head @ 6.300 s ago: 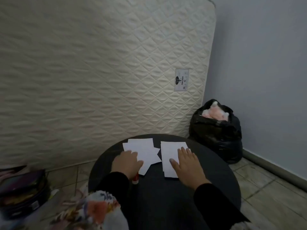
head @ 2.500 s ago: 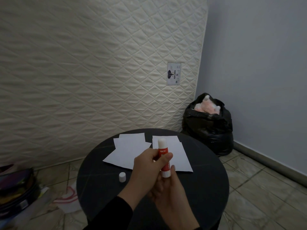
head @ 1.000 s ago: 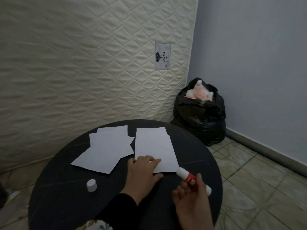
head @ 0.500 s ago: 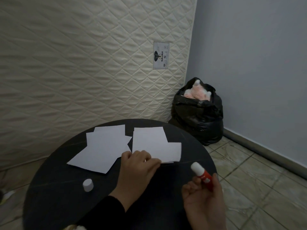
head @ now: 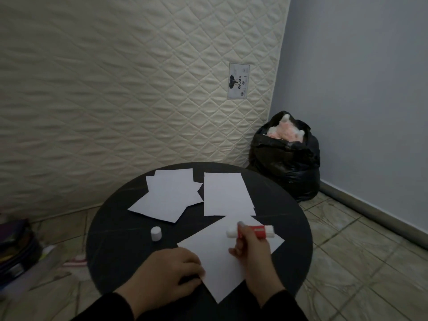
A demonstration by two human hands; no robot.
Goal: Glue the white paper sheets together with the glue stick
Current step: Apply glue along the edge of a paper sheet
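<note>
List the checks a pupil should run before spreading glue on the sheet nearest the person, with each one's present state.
1. Cap off the glue stick: ok.
2. Right hand gripping the stick: ok.
3. Left hand steadying the near sheet: ok.
4. Near sheet lying apart from the far stacks: ok.
5. Glue tip touching the paper: cannot tell.
6. Sheet fully on the table: ok.

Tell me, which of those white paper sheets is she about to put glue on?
Likely the single sheet nearest her, turned cornerwise. Her left hand pins it and the uncapped glue stick in her right hand hovers over it. The two piles behind lie untouched.
</note>
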